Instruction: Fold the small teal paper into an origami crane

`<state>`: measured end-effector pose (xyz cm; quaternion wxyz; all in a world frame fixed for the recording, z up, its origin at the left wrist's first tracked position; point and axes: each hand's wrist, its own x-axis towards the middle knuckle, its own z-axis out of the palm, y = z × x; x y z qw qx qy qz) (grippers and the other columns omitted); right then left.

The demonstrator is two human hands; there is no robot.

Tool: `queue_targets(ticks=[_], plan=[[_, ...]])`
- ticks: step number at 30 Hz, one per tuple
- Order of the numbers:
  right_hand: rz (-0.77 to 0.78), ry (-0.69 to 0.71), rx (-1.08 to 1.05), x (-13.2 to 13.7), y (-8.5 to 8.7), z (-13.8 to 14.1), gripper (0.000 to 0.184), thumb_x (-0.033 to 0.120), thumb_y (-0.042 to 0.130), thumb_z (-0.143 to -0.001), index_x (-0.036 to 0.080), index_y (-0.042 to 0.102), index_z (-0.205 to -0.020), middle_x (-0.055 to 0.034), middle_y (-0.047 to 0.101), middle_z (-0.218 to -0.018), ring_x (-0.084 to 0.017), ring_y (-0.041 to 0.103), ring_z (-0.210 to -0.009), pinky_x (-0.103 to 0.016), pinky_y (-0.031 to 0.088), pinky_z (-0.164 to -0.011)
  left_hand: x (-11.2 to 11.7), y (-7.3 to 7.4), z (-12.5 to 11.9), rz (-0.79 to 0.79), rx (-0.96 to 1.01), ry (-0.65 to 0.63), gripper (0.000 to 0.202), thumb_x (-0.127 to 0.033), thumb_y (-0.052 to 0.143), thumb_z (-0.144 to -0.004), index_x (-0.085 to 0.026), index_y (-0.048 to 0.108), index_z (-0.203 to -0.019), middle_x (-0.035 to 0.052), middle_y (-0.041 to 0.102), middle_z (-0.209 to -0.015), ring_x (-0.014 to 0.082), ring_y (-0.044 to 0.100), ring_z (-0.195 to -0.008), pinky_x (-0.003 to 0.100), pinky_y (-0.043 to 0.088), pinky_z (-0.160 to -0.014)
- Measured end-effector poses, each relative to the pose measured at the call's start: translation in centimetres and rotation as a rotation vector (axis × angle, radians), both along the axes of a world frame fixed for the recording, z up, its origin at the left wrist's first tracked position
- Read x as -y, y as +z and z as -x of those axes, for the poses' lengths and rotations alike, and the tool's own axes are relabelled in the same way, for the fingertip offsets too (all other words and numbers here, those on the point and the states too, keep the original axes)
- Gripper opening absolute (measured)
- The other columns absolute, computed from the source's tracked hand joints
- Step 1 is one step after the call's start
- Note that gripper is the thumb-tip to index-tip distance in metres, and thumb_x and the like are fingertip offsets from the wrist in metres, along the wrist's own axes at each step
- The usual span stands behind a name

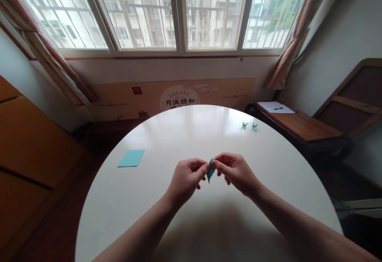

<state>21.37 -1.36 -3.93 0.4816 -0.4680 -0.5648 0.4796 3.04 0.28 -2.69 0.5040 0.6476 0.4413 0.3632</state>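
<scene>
A small piece of folded teal paper (210, 172), narrow and pointed at its lower end, is held up over the round white table (191, 132). My left hand (188, 176) pinches its left edge between thumb and fingers. From the other side, my right hand (235, 171) grips it near the top with thumb and forefinger. The fingertips cover part of the paper, so its full shape is hidden. Toward the far right of the table stand two little folded paper cranes, a green crane (244, 126) and a blue crane (254, 127).
Flat light-blue paper (131, 158) lies at the table's left. To the right is a wooden bench (310, 124) bearing a white sheet (276, 107) and a dark pen (278, 108). Behind the table, a printed beige panel (119, 94) stands below the barred windows.
</scene>
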Motion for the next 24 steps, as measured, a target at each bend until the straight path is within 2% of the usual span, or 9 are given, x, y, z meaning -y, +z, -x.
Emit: queue_targets(ticks=[6,10,12,17,20,24], plan=[[0.076,0.026,-0.095,0.41,0.65,0.02,0.032,0.045,0.076,-0.082,0.014,0.075,-0.089,-0.0041,0.065,-0.068,-0.015,0.059,-0.061,-0.017,0.038,-0.036,0.39,0.56,-0.12,0.03,0.0,-0.032,0.031,-0.04,0.065,-0.085,-0.011,0.076,-0.085,0.0051,0.069,-0.067,0.0132,0.059,-0.054,0.02,0.048,-0.041],[0.107,0.035,-0.113,0.43,0.57,-0.01,0.027,0.041,0.075,-0.082,0.014,0.074,-0.087,-0.0011,0.063,-0.063,-0.011,0.052,-0.052,-0.018,0.034,-0.036,0.41,0.52,-0.13,0.027,-0.031,-0.049,0.028,-0.039,0.065,-0.084,-0.013,0.077,-0.087,0.006,0.072,-0.072,0.0145,0.06,-0.057,0.02,0.048,-0.041],[0.08,0.011,-0.101,0.46,0.34,0.07,0.021,0.036,0.074,-0.083,0.015,0.073,-0.084,-0.0003,0.063,-0.062,-0.01,0.049,-0.049,-0.019,0.034,-0.038,0.4,0.45,-0.16,0.033,-0.041,-0.061,0.028,-0.039,0.065,-0.084,-0.014,0.077,-0.087,0.0062,0.072,-0.072,0.0148,0.06,-0.058,0.02,0.048,-0.04],[-0.05,-0.087,-0.082,0.69,-0.16,0.33,0.016,0.03,0.07,-0.085,0.015,0.069,-0.077,-0.0017,0.067,-0.065,-0.012,0.057,-0.057,-0.022,0.042,-0.048,0.36,0.17,-0.32,0.1,-0.067,-0.097,0.027,-0.039,0.067,-0.082,-0.014,0.077,-0.084,0.0046,0.067,-0.065,0.0139,0.057,-0.054,0.018,0.045,-0.038],[-0.054,-0.116,-0.075,0.82,-0.16,0.42,0.018,0.031,0.069,-0.085,0.015,0.07,-0.079,-0.0014,0.065,-0.064,-0.012,0.055,-0.054,-0.022,0.037,-0.045,0.42,0.15,-0.37,0.132,-0.06,-0.088,0.026,-0.039,0.068,-0.079,-0.014,0.076,-0.078,0.004,0.065,-0.063,0.0132,0.055,-0.054,0.018,0.043,-0.038],[-0.015,-0.069,-0.092,0.85,0.02,0.51,0.022,0.036,0.069,-0.085,0.014,0.07,-0.083,-0.0013,0.066,-0.065,-0.009,0.049,-0.048,-0.021,0.033,-0.042,0.53,0.4,-0.24,0.129,-0.02,-0.078,0.025,-0.037,0.069,-0.078,-0.014,0.078,-0.077,0.0043,0.066,-0.065,0.0135,0.056,-0.057,0.018,0.043,-0.04]])
